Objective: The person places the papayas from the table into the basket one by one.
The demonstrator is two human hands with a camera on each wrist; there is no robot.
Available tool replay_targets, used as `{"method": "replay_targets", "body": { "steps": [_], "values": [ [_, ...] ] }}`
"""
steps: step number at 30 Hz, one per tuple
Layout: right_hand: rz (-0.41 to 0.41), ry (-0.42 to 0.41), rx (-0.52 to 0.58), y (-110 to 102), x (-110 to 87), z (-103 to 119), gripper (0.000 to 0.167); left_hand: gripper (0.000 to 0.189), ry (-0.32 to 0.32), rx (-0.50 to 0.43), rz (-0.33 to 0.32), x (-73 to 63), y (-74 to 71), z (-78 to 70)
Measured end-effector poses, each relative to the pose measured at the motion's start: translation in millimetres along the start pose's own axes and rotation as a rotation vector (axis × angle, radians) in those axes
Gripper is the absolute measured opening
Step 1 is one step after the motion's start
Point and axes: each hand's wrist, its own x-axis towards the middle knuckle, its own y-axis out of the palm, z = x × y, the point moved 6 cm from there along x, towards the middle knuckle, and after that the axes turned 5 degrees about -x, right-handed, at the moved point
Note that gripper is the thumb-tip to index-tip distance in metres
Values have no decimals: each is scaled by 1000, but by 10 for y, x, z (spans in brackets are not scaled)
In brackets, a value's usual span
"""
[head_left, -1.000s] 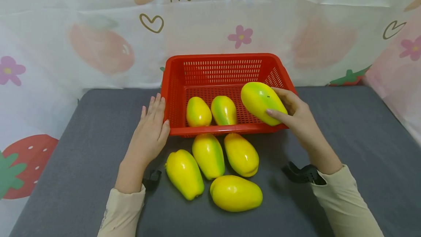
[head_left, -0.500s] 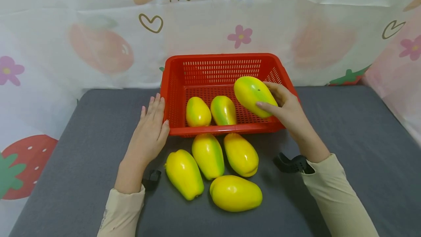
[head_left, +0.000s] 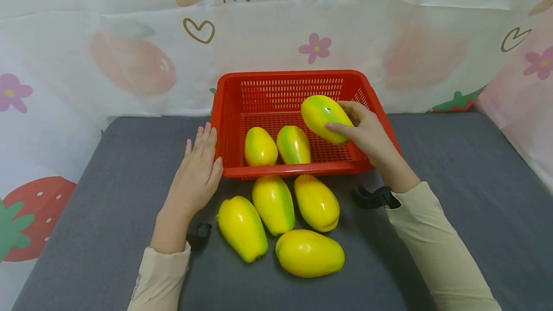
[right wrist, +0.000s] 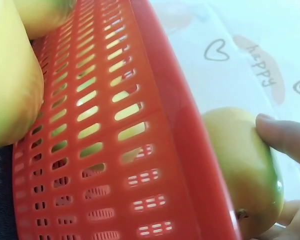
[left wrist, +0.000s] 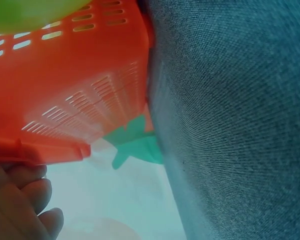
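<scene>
My right hand [head_left: 369,136] grips a yellow-green papaya [head_left: 321,115] over the right part of the red plastic basket [head_left: 289,172], thumb on the near side. In the right wrist view, that papaya [right wrist: 237,160] shows beyond the basket's rim, with the thumb against it. My left hand [head_left: 195,176] lies with straight fingers along the basket's left side; the left wrist view has its fingertips [left wrist: 37,195] at the rim. Two papayas [head_left: 261,147] lie side by side inside the basket, near its front wall.
Several more papayas [head_left: 310,253] lie on the grey cloth-covered table [head_left: 129,196] in front of the basket. A printed white curtain [head_left: 259,37] hangs right behind it. Each wrist wears a black camera mount [head_left: 376,198].
The right hand has carried its papaya leftward and farther back over the basket. The left hand, the basket and the other papayas have stayed in place.
</scene>
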Motion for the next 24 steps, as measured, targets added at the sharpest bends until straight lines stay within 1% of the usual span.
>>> {"method": "replay_targets", "body": {
  "steps": [7,13,15,19,24],
  "values": [
    [20,77,-67,20,80,-47,66,60,-4,2,4,2,-2,0],
    [41,128,-254,9,163,-173,71,60,1,3,4,10,-2,-4],
    [63,134,-302,16,182,-199,72,60,0,2,6,12,0,-3],
    [100,132,-342,33,202,-219,72,60,-5,2,7,13,3,0],
    [112,137,-381,42,220,-239,71,60,-6,2,5,13,4,3]
  ]
}}
